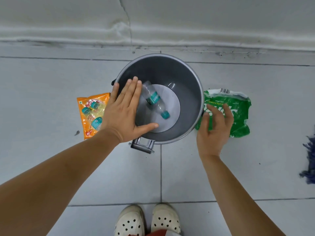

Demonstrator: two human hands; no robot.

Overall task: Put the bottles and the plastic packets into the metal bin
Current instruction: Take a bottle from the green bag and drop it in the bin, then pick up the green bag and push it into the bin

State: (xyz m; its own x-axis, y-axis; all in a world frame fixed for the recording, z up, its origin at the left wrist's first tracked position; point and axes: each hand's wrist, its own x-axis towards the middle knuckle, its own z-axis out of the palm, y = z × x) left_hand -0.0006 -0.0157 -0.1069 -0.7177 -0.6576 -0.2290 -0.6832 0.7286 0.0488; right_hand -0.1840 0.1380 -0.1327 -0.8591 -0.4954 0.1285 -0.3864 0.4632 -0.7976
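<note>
Metal bin: one clear bottle inside; orange packet left and green packet right outside on floor; left hand spread, empty; right hand open, reaching toward green packet.

Metal bin: round, grey, open-topped, standing upright on the tiled floor, a hinge bracket at its 6 o'clock rim, pale disc floor visible inside. Clear plastic bottle with teal label and teal cap lies inside the bin, blurred, cap pointing toward 5 o'clock; whether it rests on the bottom cannot be told. Orange plastic packet, printed with teal and red shapes, lies flat on the floor at the bin's 9 o'clock, just beside it. Green plastic packet, crumpled, barcode at its top edge, lies at the bin's 3 o'clock, touching the rim.
</note>
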